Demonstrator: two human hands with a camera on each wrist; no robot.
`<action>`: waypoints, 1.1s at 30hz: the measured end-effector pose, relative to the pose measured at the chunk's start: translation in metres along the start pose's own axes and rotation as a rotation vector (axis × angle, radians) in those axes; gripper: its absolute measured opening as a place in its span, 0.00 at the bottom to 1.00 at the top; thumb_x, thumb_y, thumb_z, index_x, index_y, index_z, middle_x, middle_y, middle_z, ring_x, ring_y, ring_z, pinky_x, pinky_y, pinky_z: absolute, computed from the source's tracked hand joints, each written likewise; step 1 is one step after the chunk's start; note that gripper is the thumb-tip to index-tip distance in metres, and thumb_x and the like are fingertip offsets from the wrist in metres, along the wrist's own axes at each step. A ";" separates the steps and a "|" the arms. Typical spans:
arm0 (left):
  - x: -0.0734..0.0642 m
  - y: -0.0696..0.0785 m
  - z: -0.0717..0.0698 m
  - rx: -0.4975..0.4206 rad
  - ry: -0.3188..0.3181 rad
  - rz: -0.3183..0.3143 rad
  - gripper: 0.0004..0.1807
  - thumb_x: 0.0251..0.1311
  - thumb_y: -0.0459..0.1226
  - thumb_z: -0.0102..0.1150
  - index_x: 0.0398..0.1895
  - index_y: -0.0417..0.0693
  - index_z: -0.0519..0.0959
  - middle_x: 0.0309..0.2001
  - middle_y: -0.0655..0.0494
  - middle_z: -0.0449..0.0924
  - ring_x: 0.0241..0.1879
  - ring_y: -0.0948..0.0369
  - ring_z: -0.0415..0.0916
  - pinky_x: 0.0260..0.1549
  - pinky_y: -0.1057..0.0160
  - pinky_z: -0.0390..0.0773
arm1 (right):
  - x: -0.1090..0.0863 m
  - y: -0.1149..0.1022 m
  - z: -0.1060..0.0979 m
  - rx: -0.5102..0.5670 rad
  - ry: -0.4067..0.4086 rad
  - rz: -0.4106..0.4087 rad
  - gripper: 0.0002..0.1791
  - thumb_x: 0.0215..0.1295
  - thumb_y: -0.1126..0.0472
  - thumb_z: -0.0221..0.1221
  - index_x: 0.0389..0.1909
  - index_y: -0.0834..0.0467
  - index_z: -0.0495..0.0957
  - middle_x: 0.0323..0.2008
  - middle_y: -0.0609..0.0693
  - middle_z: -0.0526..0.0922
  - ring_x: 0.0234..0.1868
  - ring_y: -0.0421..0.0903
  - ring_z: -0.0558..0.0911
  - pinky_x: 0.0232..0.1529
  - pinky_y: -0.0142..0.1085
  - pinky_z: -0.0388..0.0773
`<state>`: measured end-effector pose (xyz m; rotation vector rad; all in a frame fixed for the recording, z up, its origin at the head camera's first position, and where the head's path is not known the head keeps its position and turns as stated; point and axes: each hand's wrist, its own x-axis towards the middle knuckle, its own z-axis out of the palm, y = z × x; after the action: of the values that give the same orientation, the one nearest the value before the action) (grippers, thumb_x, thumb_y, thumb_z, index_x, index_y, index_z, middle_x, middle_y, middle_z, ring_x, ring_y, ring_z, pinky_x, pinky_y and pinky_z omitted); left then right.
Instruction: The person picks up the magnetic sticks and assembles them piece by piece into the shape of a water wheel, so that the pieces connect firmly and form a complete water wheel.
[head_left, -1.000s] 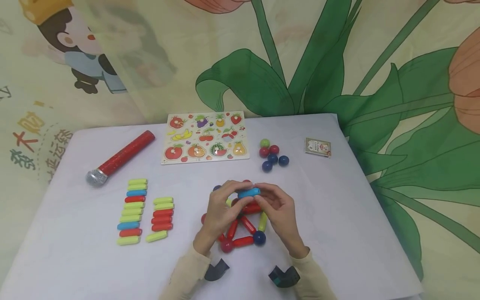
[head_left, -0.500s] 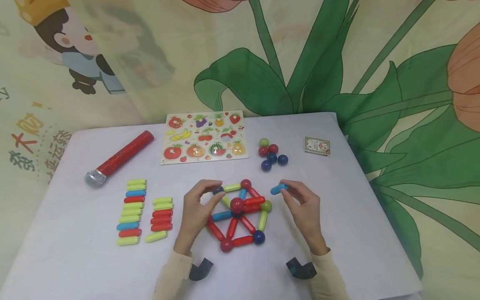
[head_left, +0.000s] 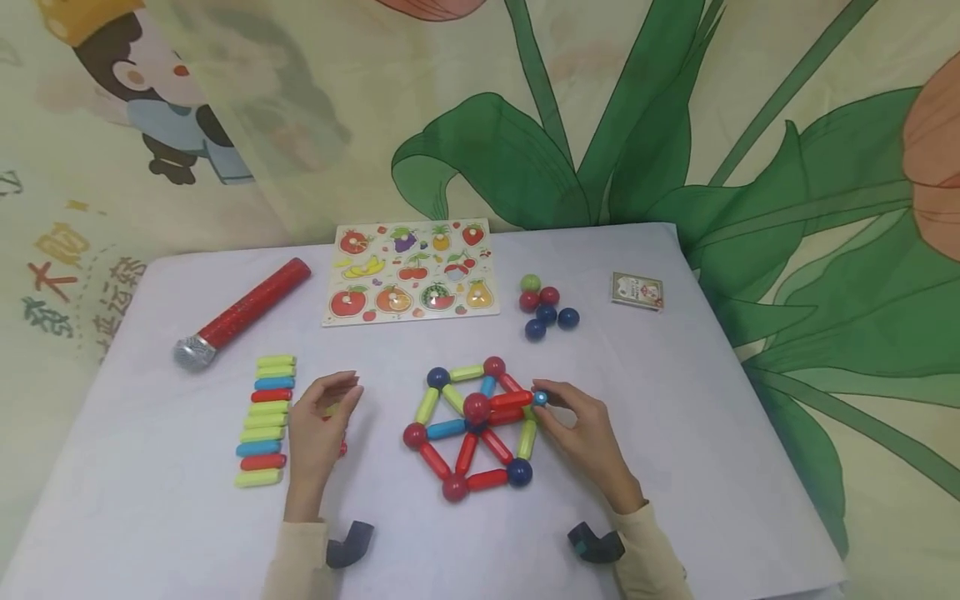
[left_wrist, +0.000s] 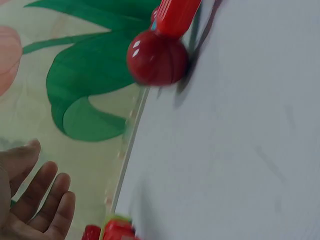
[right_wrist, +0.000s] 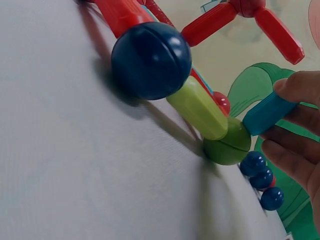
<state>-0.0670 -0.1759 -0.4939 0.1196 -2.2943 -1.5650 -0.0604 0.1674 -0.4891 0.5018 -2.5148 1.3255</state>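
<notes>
A frame of magnetic rods and balls (head_left: pixel 487 479) lies mid-table in the head view, with a red ball (head_left: pixel 477 408) raised over its middle. From that ball a red rod (head_left: pixel 512 401) slants right, its far end free in the right wrist view. My right hand (head_left: pixel 585 427) pinches a blue rod (right_wrist: pixel 270 114) between thumb and fingers, its tip right at the green ball (right_wrist: pixel 227 145) on the frame's right corner. My left hand (head_left: pixel 315 437) holds nothing, fingers loosely bent, over the shorter column of rods, hiding most of it.
A longer column of coloured rods (head_left: pixel 264 422) lies left of my left hand. Farther back are a red microphone (head_left: pixel 251 308), a fruit puzzle board (head_left: pixel 411 273), several loose balls (head_left: pixel 546 315) and a small card box (head_left: pixel 637 292).
My hands have parted from over the raised red ball. The left moved left to the rod column; the right carried the blue rod rightward, then down to the frame's right corner.
</notes>
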 end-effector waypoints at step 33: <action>-0.044 0.046 0.072 -0.194 -0.473 0.032 0.25 0.50 0.31 0.71 0.54 0.48 0.78 0.50 0.54 0.81 0.52 0.58 0.79 0.52 0.49 0.77 | 0.061 0.056 -0.022 0.110 0.155 0.299 0.16 0.64 0.65 0.61 0.53 0.60 0.76 0.52 0.56 0.79 0.52 0.49 0.80 0.52 0.32 0.77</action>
<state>-0.0447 -0.0831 -0.4856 -0.3737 -2.4397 -1.9539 -0.1376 0.2038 -0.4955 0.0384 -2.4668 1.5466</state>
